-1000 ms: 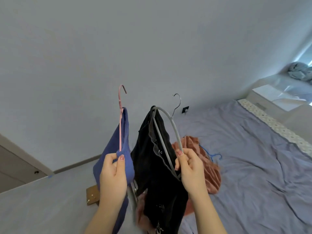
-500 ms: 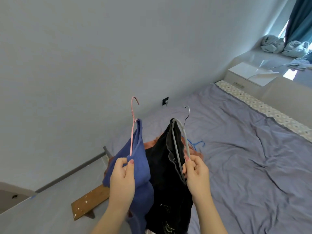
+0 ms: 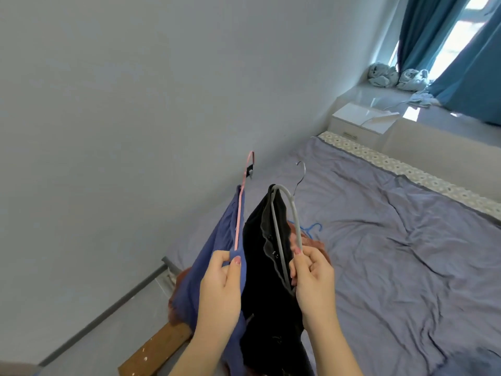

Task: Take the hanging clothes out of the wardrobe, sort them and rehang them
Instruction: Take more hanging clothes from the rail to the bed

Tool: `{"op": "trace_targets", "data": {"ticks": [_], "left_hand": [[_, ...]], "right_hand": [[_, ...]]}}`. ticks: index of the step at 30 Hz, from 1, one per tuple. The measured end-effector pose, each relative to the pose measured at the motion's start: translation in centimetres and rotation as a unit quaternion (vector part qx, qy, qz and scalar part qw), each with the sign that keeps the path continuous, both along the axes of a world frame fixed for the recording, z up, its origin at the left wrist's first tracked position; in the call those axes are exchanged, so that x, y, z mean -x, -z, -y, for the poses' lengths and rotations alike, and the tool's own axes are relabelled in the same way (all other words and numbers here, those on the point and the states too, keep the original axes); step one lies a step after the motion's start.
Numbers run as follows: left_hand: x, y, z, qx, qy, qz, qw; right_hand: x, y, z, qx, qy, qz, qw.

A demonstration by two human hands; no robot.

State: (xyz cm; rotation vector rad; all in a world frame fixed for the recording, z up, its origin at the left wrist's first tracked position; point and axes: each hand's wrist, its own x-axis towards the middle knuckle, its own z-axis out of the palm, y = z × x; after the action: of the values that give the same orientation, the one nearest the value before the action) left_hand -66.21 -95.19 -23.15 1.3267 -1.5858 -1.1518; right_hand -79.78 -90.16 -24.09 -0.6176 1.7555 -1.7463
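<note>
The person holds two hung garments up over the bed (image 3: 406, 280). The left hand (image 3: 219, 289) pinches the lower end of a pink hanger (image 3: 240, 213) between thumb and fingers, with a blue garment (image 3: 217, 240) draped from it. The right hand (image 3: 314, 283) is curled round the arm of a grey hanger (image 3: 294, 210) that carries a black garment (image 3: 268, 267). The two garments hang just beside each other. A rust-coloured garment (image 3: 317, 244) and a blue hanger (image 3: 311, 228) lie on the bed beyond them. The wardrobe is out of view.

This looks like the sorting step, with both pieces out and compared. The next move probably calls for laying each in its own group or carrying them back to the rail, hooks kept apart so they don't tangle.
</note>
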Motion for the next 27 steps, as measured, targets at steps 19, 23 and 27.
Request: {"op": "trace_targets", "data": {"ticks": [19,23,27], "left_hand": [[-10.7,-5.3,-5.2,-0.042,0.518,-0.108,0.848],[-11.4,-6.2,-7.5,-0.081,0.553,-0.104,0.822],[-11.4,-8.6,-10.4,-0.019,0.575,-0.057,0.816]], "right_hand": [[-15.6,-5.7,-10.2,0.298,0.036,0.251,0.920],[-17.1,-6.9,-13.2,0.270,0.108,0.186,0.939],[-18.3,-8.0,-17.3,0.229,0.193,0.138,0.944]]}}
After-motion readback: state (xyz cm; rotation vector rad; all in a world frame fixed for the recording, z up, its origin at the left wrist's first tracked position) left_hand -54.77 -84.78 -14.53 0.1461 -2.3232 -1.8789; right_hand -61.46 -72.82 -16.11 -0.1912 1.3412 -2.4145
